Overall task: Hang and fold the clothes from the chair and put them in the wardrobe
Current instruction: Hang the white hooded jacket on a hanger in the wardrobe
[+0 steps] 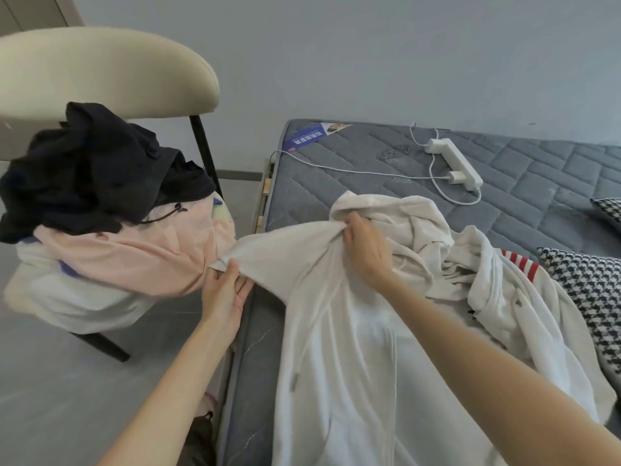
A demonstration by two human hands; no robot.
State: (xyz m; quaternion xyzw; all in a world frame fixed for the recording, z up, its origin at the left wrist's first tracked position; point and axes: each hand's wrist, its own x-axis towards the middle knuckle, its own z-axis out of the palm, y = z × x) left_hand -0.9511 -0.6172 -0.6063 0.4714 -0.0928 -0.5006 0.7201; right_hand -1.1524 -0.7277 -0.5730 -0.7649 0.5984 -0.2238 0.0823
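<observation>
Okay, both your hands are on the white hoodie (pixel 353 331). It lies spread over the near left part of the gray mattress (pixel 537 196), w/ its lower part running toward you and its top bunched up farther away. Your left hand (pixel 224 292) sits at the mattress's left edge, forearm reaching up from the bottom of the view. Its thumb is on top and its fingers are tucked under a corner of the hoodie's fabric, pinching it. Your right hand (pixel 368 252) is farther in, over the mattress, back of the hand facing you. Its fingers are curled into a gathered fold of the same hoodie, gripping it. The cloth betw. the two hands is pulled fairly taut. A drawstring (pixel 295 381) hangs down the front.

Left of the bed, the chair (pixel 100 72) w/ a cream backrest and dark legs holds the rest of the clothes: a black garment (pixel 94 169) on top, a pink garment (pixel 141 260) under it, and sth pale at the bottom. On the mattress beyond the hoodie lies a white power strip (pixel 453 163) w/ a charger plugged in and a cable (pixel 336 168) trailing left. At the right edge are two houndstooth cushions (pixel 594 297), and a red-and-white striped bit (pixel 519 267) pokes out beside the hoodie.
</observation>
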